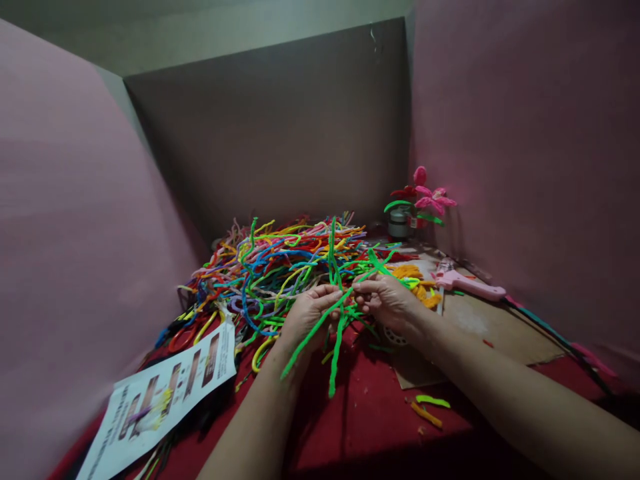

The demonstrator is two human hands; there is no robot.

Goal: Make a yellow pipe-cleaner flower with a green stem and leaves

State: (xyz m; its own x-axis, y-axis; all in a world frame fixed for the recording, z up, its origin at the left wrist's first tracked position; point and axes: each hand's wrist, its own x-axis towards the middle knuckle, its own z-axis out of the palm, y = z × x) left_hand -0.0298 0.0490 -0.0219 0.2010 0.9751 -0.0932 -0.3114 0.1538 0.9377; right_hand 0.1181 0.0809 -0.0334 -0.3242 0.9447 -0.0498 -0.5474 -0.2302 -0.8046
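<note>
Several bright green pipe cleaners [337, 353] cross each other between my two hands, over the red cloth [370, 413]. My left hand [311, 312] pinches them close to the crossing point. One strand stands up above the fingers and hangs down below them; another slants down across my left wrist. Just to the right, my right hand [387, 303] has its thumb and fingers closed on the upper end of the slanting green strand. The fingers partly hide the crossing.
Behind my hands lies a heap of coloured pipe cleaners [285, 257]. A printed sheet [213, 343] is at left. On the right are a pink glue gun [473, 285], cardboard [480, 333] and pink pipe-cleaner flowers [434, 199]. Panels [270, 147] enclose the table.
</note>
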